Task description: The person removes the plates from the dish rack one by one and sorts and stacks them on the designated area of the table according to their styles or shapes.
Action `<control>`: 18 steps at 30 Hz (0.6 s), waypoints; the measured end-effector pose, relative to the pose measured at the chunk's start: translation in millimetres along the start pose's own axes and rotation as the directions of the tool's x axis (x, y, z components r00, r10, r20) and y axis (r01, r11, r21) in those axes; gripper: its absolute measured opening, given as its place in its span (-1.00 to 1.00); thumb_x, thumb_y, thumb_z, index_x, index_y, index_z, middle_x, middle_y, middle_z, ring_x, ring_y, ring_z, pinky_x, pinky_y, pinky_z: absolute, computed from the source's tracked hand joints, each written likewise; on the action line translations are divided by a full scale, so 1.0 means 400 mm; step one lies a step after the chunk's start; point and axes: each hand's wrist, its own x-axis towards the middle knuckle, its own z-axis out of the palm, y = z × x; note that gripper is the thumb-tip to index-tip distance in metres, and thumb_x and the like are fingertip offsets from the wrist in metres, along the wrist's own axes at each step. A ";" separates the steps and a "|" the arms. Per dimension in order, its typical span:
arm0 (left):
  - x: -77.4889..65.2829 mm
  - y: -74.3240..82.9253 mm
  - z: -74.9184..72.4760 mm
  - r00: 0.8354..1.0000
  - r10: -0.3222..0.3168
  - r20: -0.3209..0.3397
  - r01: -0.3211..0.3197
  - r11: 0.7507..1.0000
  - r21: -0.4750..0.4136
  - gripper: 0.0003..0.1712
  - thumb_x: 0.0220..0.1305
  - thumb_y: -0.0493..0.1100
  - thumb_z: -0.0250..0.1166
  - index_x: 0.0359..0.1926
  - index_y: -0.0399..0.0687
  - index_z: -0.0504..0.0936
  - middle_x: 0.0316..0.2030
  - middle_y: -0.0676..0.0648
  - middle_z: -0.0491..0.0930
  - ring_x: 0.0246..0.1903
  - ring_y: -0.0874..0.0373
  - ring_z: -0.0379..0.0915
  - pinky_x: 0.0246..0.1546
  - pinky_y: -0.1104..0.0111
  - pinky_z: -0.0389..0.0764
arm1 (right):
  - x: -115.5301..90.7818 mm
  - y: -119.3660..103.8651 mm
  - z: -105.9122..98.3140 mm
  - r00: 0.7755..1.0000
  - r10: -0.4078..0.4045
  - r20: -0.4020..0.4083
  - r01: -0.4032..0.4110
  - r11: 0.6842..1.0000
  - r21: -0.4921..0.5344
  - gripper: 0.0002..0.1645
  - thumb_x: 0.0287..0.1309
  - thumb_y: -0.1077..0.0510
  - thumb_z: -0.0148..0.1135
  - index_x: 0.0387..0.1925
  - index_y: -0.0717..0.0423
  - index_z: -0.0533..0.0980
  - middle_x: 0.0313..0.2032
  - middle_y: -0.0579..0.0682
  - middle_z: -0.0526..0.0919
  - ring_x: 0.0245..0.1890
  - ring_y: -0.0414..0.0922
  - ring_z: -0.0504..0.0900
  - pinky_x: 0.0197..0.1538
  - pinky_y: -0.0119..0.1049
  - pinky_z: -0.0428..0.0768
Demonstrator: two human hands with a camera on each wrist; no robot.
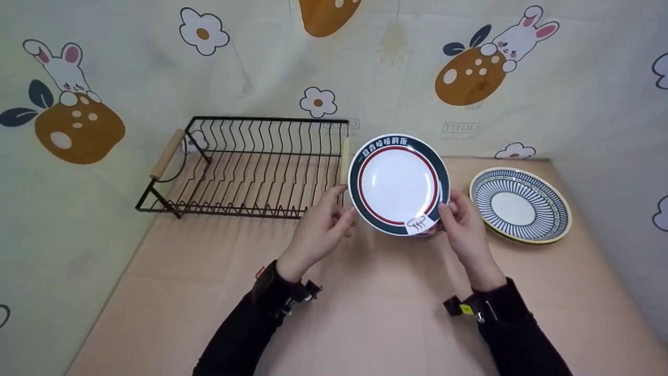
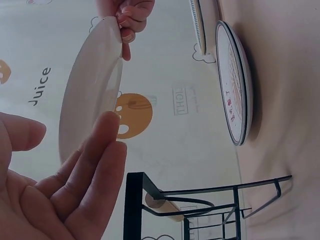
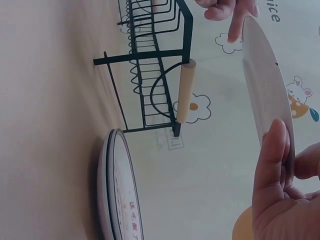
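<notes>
A white plate [image 1: 399,185] with a dark green rim band and a red ring is held up, its face toward the head camera. My right hand [image 1: 467,230] pinches its lower right edge, thumb on the front and fingers behind. On the other side, my left hand [image 1: 318,230] is at the plate's left edge. The left wrist view shows that hand's fingers [image 2: 95,175] extended against the plate's pale back, thumb apart. Below it, a second plate [image 2: 232,85] with a dark rim line and red characters lies on the table; the raised plate hides it from the head view.
A black wire dish rack [image 1: 250,151] with wooden handles [image 1: 168,154] stands at the back left, close to my left hand. At the right lies a deep plate [image 1: 522,206] with blue radiating stripes. A printed cloth [image 1: 386,62] hangs behind the pinkish table [image 1: 365,313].
</notes>
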 end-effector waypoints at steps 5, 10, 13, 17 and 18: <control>-0.011 -0.006 -0.007 0.997 0.051 -0.055 -0.044 0.991 0.124 -0.40 0.43 -0.09 0.19 0.35 -0.31 0.30 -0.44 0.10 0.65 -0.54 0.32 0.53 -0.54 0.39 0.55 | 0.004 0.008 -0.019 0.999 0.038 -0.010 -0.038 0.999 -0.014 -0.56 0.38 0.45 -0.10 0.25 0.51 0.26 -0.45 0.07 0.57 -0.54 -0.17 0.60 -0.46 -0.33 0.66; -0.022 -0.015 -0.015 0.990 0.108 -0.095 -0.084 0.970 0.228 -0.42 0.39 -0.13 0.23 0.30 -0.34 0.33 -0.39 0.07 0.67 -0.50 0.27 0.57 -0.52 0.42 0.56 | 0.006 0.016 -0.035 0.998 0.057 -0.029 -0.058 0.998 -0.022 -0.58 0.36 0.46 -0.11 0.21 0.57 0.25 -0.47 0.08 0.56 -0.60 -0.18 0.58 -0.51 -0.34 0.65; -0.028 -0.020 -0.020 0.986 0.123 -0.109 -0.088 0.955 0.284 -0.42 0.38 -0.13 0.24 0.29 -0.35 0.34 -0.40 0.06 0.66 -0.50 0.27 0.57 -0.54 0.42 0.56 | 0.009 0.020 -0.044 0.997 0.070 -0.034 -0.072 0.996 -0.044 -0.57 0.37 0.44 -0.10 0.22 0.57 0.24 -0.46 0.07 0.57 -0.59 -0.19 0.57 -0.50 -0.35 0.65; -0.036 -0.026 -0.025 0.986 0.121 -0.114 -0.077 0.941 0.328 -0.41 0.37 -0.11 0.24 0.30 -0.34 0.34 -0.41 0.08 0.67 -0.54 0.28 0.55 -0.57 0.43 0.53 | 0.012 0.028 -0.057 0.995 0.097 -0.030 -0.099 0.991 -0.092 -0.53 0.41 0.40 -0.09 0.28 0.53 0.22 -0.44 0.06 0.58 -0.55 -0.20 0.60 -0.44 -0.34 0.67; -0.039 -0.028 -0.026 0.986 0.119 -0.113 -0.076 0.940 0.331 -0.41 0.38 -0.11 0.24 0.30 -0.33 0.34 -0.41 0.07 0.67 -0.54 0.28 0.55 -0.57 0.43 0.53 | 0.014 0.030 -0.061 0.994 0.105 -0.028 -0.108 0.988 -0.107 -0.52 0.41 0.39 -0.09 0.29 0.51 0.22 -0.42 0.07 0.59 -0.54 -0.20 0.60 -0.42 -0.34 0.68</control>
